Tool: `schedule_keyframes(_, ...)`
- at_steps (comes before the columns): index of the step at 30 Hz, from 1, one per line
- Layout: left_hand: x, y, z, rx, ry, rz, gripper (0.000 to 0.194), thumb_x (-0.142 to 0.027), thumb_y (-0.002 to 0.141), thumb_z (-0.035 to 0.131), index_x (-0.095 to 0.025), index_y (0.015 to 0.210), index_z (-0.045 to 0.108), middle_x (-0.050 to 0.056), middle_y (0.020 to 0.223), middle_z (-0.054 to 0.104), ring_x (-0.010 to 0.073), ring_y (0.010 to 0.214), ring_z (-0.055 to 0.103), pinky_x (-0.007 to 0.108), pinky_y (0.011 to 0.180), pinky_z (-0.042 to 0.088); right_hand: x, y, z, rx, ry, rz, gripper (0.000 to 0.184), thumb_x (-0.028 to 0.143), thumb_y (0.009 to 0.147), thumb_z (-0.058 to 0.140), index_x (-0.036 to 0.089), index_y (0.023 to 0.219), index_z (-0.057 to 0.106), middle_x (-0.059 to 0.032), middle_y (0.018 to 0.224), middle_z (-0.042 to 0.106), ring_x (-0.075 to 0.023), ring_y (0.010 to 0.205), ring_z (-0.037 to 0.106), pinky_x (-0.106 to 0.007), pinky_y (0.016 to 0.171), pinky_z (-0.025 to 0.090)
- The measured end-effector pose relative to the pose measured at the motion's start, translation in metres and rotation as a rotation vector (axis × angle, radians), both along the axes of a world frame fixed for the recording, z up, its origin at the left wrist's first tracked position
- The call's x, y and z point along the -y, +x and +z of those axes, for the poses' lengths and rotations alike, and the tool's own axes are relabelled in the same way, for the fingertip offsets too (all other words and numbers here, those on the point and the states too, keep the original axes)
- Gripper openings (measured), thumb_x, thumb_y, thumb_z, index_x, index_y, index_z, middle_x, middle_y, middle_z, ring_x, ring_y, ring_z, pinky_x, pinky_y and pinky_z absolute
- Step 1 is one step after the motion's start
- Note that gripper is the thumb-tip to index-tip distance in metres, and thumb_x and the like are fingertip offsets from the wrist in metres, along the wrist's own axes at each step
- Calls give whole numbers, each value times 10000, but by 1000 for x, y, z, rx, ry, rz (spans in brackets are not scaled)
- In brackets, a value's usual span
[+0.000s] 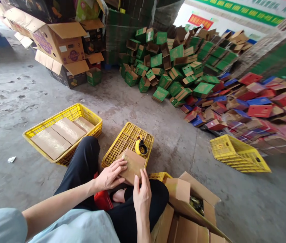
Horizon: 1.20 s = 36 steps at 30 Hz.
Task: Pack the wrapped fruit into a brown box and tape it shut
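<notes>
A small brown cardboard box (132, 165) rests on my lap against an upturned yellow crate (125, 140). My left hand (111, 175) lies over the box's left side with its fingers curled on the cardboard. My right hand (142, 194) grips the box's near right edge. On the upturned crate lies a yellow tape dispenser (140, 145). I am seated, legs in black trousers.
A yellow crate (39, 130) holding flat brown packets stands left. An open carton (193, 199) sits by my right knee. Another yellow crate (239, 155) lies right. Heaps of green boxes (168, 67) and red and blue boxes (254, 108) cover the concrete floor beyond.
</notes>
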State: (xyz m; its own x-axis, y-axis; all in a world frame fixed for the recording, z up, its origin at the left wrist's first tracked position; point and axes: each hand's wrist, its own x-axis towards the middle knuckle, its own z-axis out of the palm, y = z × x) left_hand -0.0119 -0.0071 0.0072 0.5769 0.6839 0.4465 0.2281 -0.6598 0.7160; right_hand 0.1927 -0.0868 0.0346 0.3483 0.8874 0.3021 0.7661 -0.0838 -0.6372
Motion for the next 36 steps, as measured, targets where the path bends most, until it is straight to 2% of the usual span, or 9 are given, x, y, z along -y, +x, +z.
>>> schedule_keyframes(4,-2,-5,10,26,-53,-18,470,-412,1104,524,-240,1542,512,164,1635,511,330,1605,391,552,1275,437,-22,-15,-16,21,-40,13,741,616,1116,319,135,1671,420,-222,1747,355,-368,1581,435,-556,1255,446)
schedule_keyframes(8,-7,0,12,17,-138,84,527,-464,1122,481,-254,1605,482,145,1760,345,326,1611,384,538,1289,414,-24,-16,-27,44,-67,13,704,554,1135,279,160,1718,311,-186,1801,230,-348,1618,371,-524,1263,436)
schedule_keyframes(12,-10,6,9,21,-212,110,679,-527,1120,475,-272,1723,299,134,1791,277,316,1620,362,520,1294,400,-17,-13,-28,57,-66,-4,696,547,1132,293,193,1730,279,-176,1801,242,-345,1606,395,-514,1239,464)
schedule_keyframes(17,-6,-2,3,43,-148,54,747,-540,1110,497,-309,1753,195,135,1785,287,327,1607,380,531,1268,440,-16,-17,-30,74,-61,-35,694,546,1131,303,199,1731,278,-188,1792,260,-356,1588,424,-504,1205,500)
schedule_keyframes(24,11,-7,-12,57,-141,67,849,-565,1101,499,-287,1768,52,172,1768,319,339,1602,385,526,1265,450,-15,-16,-33,43,-69,-48,742,610,1118,291,154,1699,354,-230,1732,372,-382,1540,487,-512,1168,530)
schedule_keyframes(29,21,-16,-16,52,-145,40,914,-647,1052,551,-275,1762,112,193,1765,318,353,1589,409,512,1249,471,-16,-16,-31,40,-72,-62,760,635,1112,284,143,1684,380,-232,1711,408,-381,1520,512,-506,1159,536)
schedule_keyframes(33,20,-21,-10,22,-127,70,798,-594,1077,549,-284,1735,221,177,1727,405,331,1551,483,487,1228,506,-16,-17,-32,44,-57,-66,756,631,1114,283,141,1679,391,-235,1703,419,-374,1516,516,-500,1167,526)
schedule_keyframes(36,14,-17,-5,-24,-100,101,714,-563,1100,516,-282,1710,272,173,1726,406,305,1505,549,449,1182,556,-18,-16,-32,38,-48,-65,757,628,1115,279,131,1672,403,-242,1696,429,-372,1517,515,-494,1167,525)
